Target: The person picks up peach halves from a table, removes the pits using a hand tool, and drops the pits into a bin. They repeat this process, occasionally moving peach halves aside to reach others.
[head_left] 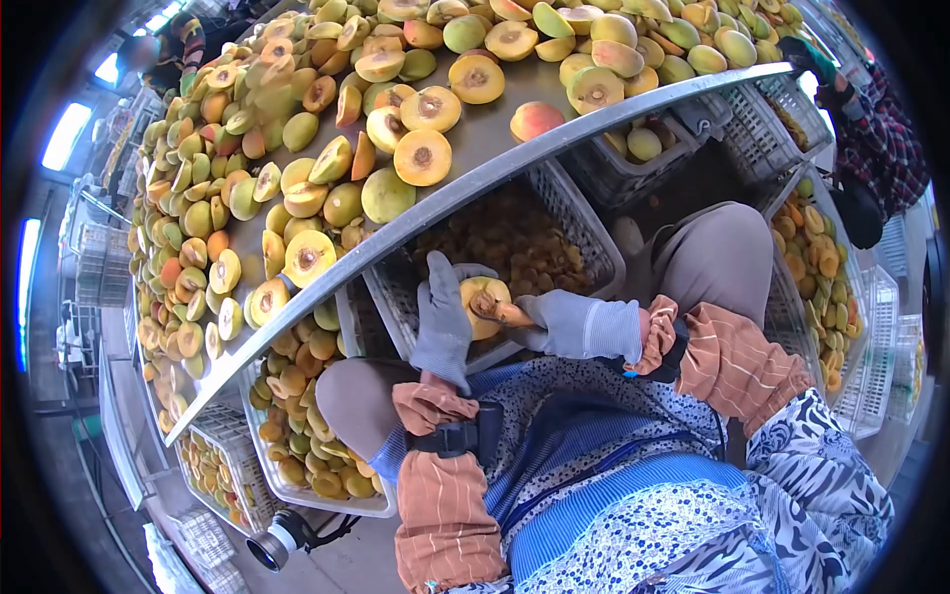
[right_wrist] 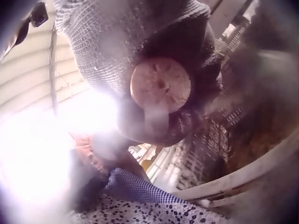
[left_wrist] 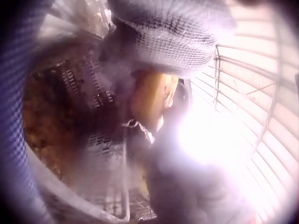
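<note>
In the head view, the gloved left hand [head_left: 442,322] holds a cut peach half [head_left: 483,305], its fingers and thumb around the edge. The gloved right hand [head_left: 579,325] grips a small tool whose tan part [head_left: 516,315] meets the cut face; its tip is hidden. The left wrist view has the left glove [left_wrist: 173,42] over the blurred yellow fruit [left_wrist: 150,95]. From the right wrist, the round end of a handle [right_wrist: 161,86] shows inside the curled right glove [right_wrist: 117,51].
Many whole and halved peaches [head_left: 423,157] lie on a metal table with a raised rim [head_left: 495,180]. Below the hands is a crate [head_left: 606,247] of fruit pieces; a fruit-filled crate [head_left: 381,507] stands at the left, another [head_left: 859,396] at the right. Another person [head_left: 886,148] is at the upper right.
</note>
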`<action>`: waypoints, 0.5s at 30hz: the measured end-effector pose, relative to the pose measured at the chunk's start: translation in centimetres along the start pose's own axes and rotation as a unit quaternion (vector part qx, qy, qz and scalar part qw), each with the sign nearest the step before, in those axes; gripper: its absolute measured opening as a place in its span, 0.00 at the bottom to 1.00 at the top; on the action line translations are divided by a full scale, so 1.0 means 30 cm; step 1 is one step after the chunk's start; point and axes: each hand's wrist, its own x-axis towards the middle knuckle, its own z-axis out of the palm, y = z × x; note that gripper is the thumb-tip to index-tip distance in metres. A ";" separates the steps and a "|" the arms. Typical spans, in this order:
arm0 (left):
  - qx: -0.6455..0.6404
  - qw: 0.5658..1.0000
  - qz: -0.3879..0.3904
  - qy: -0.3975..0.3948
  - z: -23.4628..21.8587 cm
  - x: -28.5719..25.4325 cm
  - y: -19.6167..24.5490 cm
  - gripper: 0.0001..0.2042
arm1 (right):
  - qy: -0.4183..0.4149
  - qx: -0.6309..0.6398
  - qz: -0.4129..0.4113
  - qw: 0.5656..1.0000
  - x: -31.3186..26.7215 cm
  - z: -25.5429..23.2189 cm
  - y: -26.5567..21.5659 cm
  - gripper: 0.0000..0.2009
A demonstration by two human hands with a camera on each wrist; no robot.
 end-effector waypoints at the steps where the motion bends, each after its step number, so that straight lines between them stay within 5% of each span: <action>1: 0.000 1.000 0.000 -0.001 0.000 0.009 -0.002 0.32 | 0.000 0.000 0.000 1.000 -0.001 -0.003 -0.003 0.16; 3: -0.074 0.993 0.059 0.069 0.006 0.015 0.019 0.32 | 0.016 0.164 0.061 0.985 0.001 -0.031 -0.030 0.16; 4: -0.104 0.984 0.076 0.122 0.032 -0.005 0.030 0.31 | -0.039 0.288 0.162 0.943 -0.016 -0.077 -0.081 0.17; 9: -0.022 0.936 0.202 0.288 0.127 -0.032 0.006 0.26 | -0.046 0.292 0.177 0.939 -0.016 -0.061 -0.093 0.17; 13: -0.195 0.929 0.094 0.301 0.130 -0.050 0.039 0.24 | -0.086 0.224 0.155 0.958 -0.016 -0.067 -0.087 0.17; 15: -0.134 0.950 0.055 0.275 0.116 -0.059 0.070 0.24 | 0.016 0.042 -0.064 0.997 -0.001 -0.024 -0.025 0.18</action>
